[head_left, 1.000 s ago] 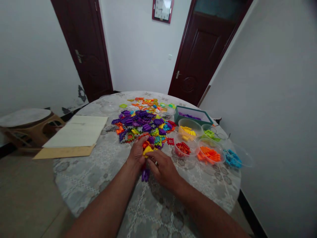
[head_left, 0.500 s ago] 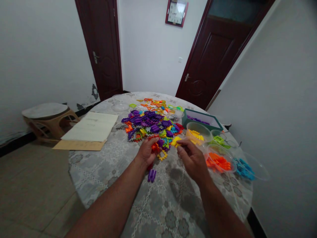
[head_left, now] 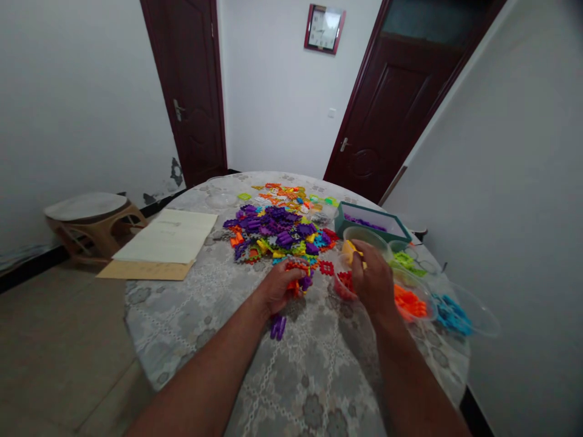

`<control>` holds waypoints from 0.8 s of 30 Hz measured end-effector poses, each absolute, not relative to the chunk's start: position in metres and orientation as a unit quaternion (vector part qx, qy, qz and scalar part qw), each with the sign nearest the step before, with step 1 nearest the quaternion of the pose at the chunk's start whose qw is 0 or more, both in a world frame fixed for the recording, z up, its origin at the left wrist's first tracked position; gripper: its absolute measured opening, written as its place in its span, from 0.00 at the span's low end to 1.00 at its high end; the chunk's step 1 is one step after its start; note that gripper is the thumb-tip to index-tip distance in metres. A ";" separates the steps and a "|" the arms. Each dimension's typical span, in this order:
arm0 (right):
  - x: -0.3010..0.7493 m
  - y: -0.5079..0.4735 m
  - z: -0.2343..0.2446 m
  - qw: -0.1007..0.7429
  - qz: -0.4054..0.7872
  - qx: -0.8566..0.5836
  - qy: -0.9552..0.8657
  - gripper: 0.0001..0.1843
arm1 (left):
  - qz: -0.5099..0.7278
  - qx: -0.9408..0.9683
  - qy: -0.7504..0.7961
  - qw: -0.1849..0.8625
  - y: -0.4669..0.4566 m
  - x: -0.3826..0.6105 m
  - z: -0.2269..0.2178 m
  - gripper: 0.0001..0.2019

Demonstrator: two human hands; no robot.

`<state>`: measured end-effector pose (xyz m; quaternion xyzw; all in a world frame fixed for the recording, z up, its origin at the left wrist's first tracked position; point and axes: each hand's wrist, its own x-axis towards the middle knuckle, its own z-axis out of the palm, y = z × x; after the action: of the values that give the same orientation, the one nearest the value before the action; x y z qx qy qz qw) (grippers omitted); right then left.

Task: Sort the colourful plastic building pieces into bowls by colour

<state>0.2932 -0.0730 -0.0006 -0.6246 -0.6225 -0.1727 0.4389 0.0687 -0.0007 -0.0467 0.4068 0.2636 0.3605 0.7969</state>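
My left hand is closed around several plastic building pieces in orange, red and purple, just in front of the mixed pile. Beside its wrist, a purple piece lies on the tablecloth. Over the front of a clear round bowl, my right hand pinches a yellow building piece; its fingers partly hide the bowl's contents. Red pieces sit in another clear bowl beneath that hand. A flat red square piece rests between both hands.
On the right stand a bowl of orange pieces, blue pieces, green pieces and a green-rimmed box holding purple pieces. Paper sheets lie at the left table edge. Smaller flat pieces are spread behind the pile.
My right hand has moved right with the yellow piece, from beside the pile to the bowl. The red pieces' bowl has come into view. My left hand has shifted slightly right, still holding its pieces.
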 end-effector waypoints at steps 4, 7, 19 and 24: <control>0.246 -0.080 0.002 0.440 -0.093 -0.560 -0.696 0.16 | 0.333 0.459 0.255 0.783 -0.006 0.069 -0.042 0.18; 0.221 -0.084 -0.001 0.421 -0.048 -0.549 -0.721 0.15 | 0.320 0.522 0.245 0.752 -0.011 0.068 -0.035 0.15; 0.213 -0.088 0.007 0.376 0.066 -0.600 -0.703 0.05 | 0.246 0.689 0.184 0.656 -0.014 0.064 -0.028 0.13; 0.237 -0.083 0.027 0.452 0.126 -0.637 -0.611 0.10 | 0.263 0.609 0.263 0.701 -0.010 0.065 -0.035 0.17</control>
<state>0.2374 -0.0830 0.0270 -0.6374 -0.6110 0.1265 0.4521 0.0646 -0.0104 -0.0347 0.6090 0.2632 0.2628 0.7005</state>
